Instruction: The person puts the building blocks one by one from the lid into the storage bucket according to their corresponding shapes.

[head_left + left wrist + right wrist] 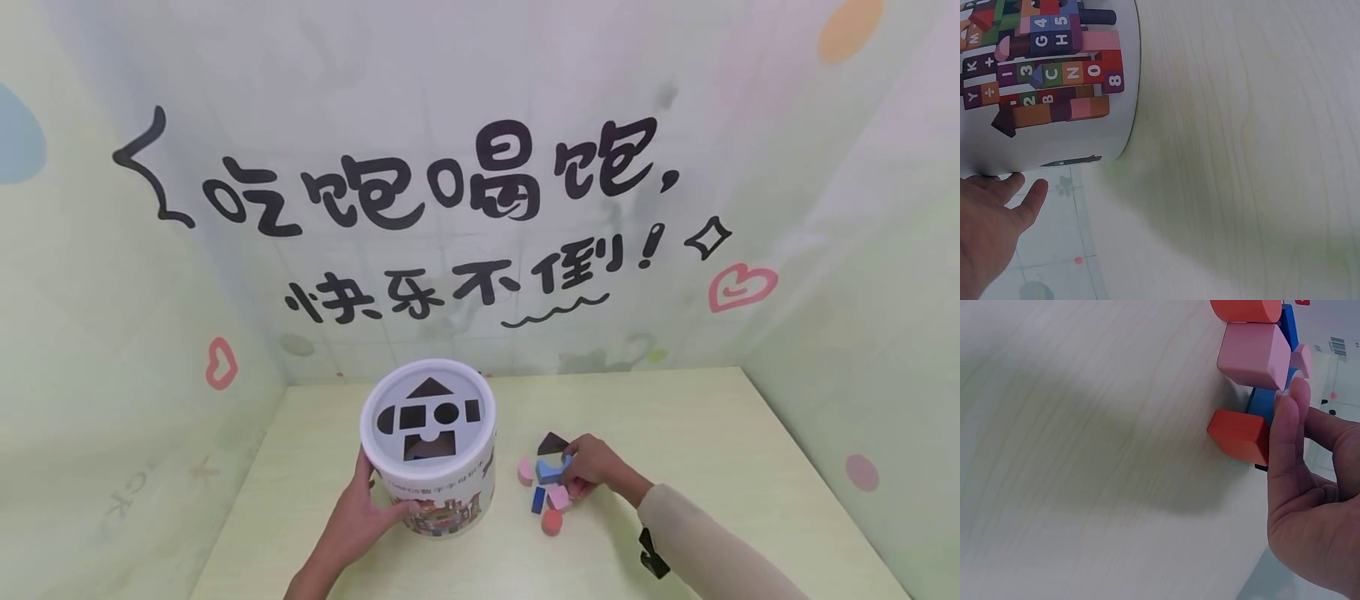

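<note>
A white toy-block bucket [450,510] stands upright, its lid [387,392] cut with several shaped holes. My left hand [358,518] grips its left side, thumb across the printed front and the other fingers mostly hidden behind. The left wrist view shows coloured blocks printed on its wall. To the bucket's right, my right hand [598,468] pinches a blue block [549,473] with a curved notch, low over the table. Around those fingertips lie a dark triangular block [552,443], a pink cube-like block [1254,356] and an orange-red block [1240,437].
Nearer me lie an orange-red cylinder [552,523] and a dark blue block [538,500]. A pink rounded block [525,472] sits between the bucket and the blue block. Printed walls enclose the pale wooden table [675,417] at the back and sides.
</note>
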{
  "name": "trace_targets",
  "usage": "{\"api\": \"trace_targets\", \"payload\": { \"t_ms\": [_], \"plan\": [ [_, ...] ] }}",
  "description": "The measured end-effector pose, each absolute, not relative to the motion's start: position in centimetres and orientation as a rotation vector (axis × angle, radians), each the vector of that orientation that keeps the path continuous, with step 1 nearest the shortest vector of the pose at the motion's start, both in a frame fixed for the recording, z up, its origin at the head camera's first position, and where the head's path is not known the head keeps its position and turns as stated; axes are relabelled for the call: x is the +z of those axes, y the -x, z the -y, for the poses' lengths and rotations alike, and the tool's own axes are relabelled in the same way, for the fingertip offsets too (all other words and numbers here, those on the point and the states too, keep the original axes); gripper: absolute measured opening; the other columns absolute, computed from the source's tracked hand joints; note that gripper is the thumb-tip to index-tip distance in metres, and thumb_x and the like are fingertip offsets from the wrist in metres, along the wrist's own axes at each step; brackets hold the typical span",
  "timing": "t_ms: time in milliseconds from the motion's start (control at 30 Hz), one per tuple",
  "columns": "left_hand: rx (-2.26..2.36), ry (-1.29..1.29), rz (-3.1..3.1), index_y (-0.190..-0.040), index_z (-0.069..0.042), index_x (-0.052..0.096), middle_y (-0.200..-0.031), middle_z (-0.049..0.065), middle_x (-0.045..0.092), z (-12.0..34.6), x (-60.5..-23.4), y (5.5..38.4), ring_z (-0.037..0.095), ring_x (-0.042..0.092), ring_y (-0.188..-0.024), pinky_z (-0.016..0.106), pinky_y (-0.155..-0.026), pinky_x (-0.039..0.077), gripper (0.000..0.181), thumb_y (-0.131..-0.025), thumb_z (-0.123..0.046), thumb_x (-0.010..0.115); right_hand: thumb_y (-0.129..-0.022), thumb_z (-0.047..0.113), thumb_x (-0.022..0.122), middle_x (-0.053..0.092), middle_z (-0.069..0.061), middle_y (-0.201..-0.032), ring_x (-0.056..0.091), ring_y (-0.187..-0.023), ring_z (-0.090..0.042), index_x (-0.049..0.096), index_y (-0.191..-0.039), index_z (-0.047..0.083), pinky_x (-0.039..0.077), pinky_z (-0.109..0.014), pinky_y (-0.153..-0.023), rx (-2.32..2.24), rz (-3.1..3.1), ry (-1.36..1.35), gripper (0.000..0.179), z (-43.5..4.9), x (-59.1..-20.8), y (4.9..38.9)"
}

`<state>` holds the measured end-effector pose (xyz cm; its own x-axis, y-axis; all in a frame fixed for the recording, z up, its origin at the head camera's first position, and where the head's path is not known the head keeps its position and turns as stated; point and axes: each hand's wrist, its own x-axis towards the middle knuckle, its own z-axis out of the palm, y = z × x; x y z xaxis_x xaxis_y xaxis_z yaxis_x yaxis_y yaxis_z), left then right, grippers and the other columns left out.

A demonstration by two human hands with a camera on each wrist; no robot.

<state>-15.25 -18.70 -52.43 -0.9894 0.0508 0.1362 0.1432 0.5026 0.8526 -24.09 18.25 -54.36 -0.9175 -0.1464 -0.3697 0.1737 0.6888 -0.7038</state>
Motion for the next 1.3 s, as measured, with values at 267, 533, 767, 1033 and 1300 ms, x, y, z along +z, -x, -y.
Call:
{"api": "trace_targets", "payload": {
  "t_ms": [267, 533, 767, 1033, 1300],
  "plan": [
    [-1.502, 0.138, 2.655, -0.155, -0.037, 0.009, -0.146, 0.011, 0.048, 18.7, -52.6, 15.2, 0.041, 0.04, -0.136, 0.068, -0.106, 0.032, 0.118, -0.068, -0.041, 0.088, -0.079, 0.003, 0.073, 0.064, -0.005, -0.057, 0.059, -0.045, -0.01, 0.067, -0.11, -0.005, 0.055, -0.025, -0.046, -1.177, -2.44, 0.067, 0.033, -18.7, -54.3, 24.0],
    [-1.488, 0.115, 2.673, -0.154, -0.04, 0.008, -0.143, 0.012, 0.05, 18.7, -52.6, 15.0, 0.043, 0.042, -0.134, 0.071, -0.104, 0.032, 0.117, -0.068, -0.043, 0.087, -0.083, 0.008, 0.072, 0.063, -0.005, -0.055, 0.06, -0.044, -0.011, 0.066, -0.112, -0.007, 0.056, -0.028, -0.047, -1.205, -2.451, 0.101, 0.033, -19.4, -53.1, 24.1],
    [-1.464, 0.121, 2.675, -0.154, -0.041, 0.008, -0.141, 0.013, 0.052, 18.7, -52.6, 15.1, 0.042, 0.045, -0.132, 0.07, -0.104, 0.034, 0.118, -0.067, -0.043, 0.088, -0.087, 0.007, 0.07, 0.063, -0.007, -0.055, 0.062, -0.045, -0.014, 0.064, -0.115, -0.009, 0.059, -0.034, -0.051, -1.271, -2.388, 0.134, 0.033, -19.4, -51.3, 24.0],
    [-1.452, 0.106, 2.7, -0.154, -0.043, 0.004, -0.146, 0.015, 0.048, 18.9, -52.6, 15.2, 0.042, 0.042, -0.134, 0.068, -0.104, 0.035, 0.119, -0.068, -0.046, 0.086, -0.088, 0.012, 0.071, 0.063, -0.006, -0.058, 0.059, -0.046, -0.012, 0.065, -0.116, -0.006, 0.057, -0.028, -0.05, -1.221, -2.442, 0.167, 0.034, -18.9, -49.3, 24.3],
    [-1.448, 0.135, 2.696, -0.155, -0.041, 0.002, -0.15, 0.019, 0.041, 18.8, -52.8, 15.3, 0.044, 0.037, -0.137, 0.068, -0.105, 0.035, 0.121, -0.068, -0.044, 0.087, -0.088, 0.014, 0.071, 0.064, -0.006, -0.06, 0.06, -0.048, -0.012, 0.065, -0.117, -0.004, 0.059, -0.029, -0.053, -1.256, -2.424, 0.213, 0.034, -18.7, -47.5, 24.6]
  ]
}}
